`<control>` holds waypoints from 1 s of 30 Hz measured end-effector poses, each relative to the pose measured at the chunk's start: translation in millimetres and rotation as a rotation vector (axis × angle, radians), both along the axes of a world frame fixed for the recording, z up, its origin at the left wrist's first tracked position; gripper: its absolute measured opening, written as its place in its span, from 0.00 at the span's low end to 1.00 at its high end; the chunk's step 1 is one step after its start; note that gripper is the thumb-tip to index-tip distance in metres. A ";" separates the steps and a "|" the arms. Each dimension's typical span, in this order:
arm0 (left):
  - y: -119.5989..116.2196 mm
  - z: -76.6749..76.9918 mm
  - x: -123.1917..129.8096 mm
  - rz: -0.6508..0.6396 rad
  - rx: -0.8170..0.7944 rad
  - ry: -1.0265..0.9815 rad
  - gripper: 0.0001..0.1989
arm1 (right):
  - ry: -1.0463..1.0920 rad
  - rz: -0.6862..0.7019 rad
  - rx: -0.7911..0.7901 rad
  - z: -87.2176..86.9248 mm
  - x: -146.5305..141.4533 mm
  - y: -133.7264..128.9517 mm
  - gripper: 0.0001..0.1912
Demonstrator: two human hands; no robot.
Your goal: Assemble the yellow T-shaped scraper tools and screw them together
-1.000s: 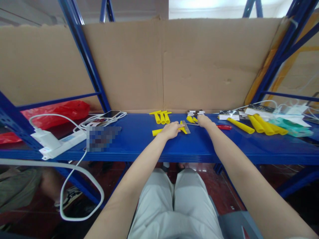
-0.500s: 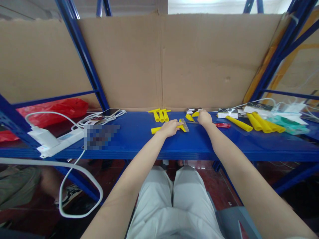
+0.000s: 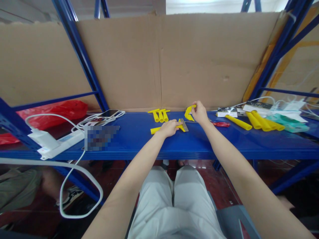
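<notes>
My left hand (image 3: 170, 128) is closed round a yellow-handled scraper (image 3: 156, 130) lying on the blue table, its metal blade (image 3: 184, 125) pointing right. My right hand (image 3: 198, 111) pinches a small yellow piece (image 3: 193, 108) just above the table, to the right of the blade. Another curved yellow piece (image 3: 188, 114) sits beside that hand. Behind my left hand stand three yellow T-shaped handles (image 3: 160, 116) in a row. To the right of my right wrist lies a red screwdriver (image 3: 221, 124).
Yellow tubes (image 3: 264, 122) and a small box (image 3: 227, 112) lie at the right, near a green plastic bag (image 3: 287, 123). A white power strip (image 3: 62, 144), cables and a red bag (image 3: 54, 113) are at the left. Cardboard (image 3: 119, 63) stands behind.
My right hand has lifted slightly and moved a little left, with the small yellow piece raised in its fingers. My left hand has stayed on the scraper.
</notes>
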State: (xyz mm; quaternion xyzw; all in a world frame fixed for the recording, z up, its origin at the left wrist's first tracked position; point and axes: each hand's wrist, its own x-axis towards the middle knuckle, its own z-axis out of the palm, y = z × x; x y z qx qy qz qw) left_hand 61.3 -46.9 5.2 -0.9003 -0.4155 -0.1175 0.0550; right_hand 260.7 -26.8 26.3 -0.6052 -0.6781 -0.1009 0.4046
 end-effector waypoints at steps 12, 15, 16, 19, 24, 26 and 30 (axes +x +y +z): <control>-2.6 2.1 0.9 0.006 -0.006 -0.003 0.22 | -0.056 0.164 0.111 -10.8 17.0 20.8 0.11; -1.3 1.0 0.8 0.009 -0.007 -0.010 0.22 | -0.053 0.092 -0.033 -11.5 16.0 18.2 0.11; -1.0 0.7 0.7 0.010 -0.008 -0.011 0.22 | -0.067 0.074 -0.101 -10.9 14.8 16.0 0.10; -0.8 0.3 0.4 0.013 -0.009 -0.013 0.22 | -0.165 0.055 -0.291 -7.2 9.8 8.1 0.06; -1.5 1.0 0.1 0.012 -0.009 -0.014 0.22 | -0.361 -0.002 -0.495 2.9 3.8 -4.2 0.13; -1.3 0.9 0.0 0.011 -0.012 -0.016 0.22 | -0.430 -0.038 -0.584 6.8 2.7 -8.8 0.16; -1.1 0.4 0.2 0.015 -0.009 -0.023 0.22 | -0.496 -0.052 -0.691 11.4 1.0 -15.7 0.17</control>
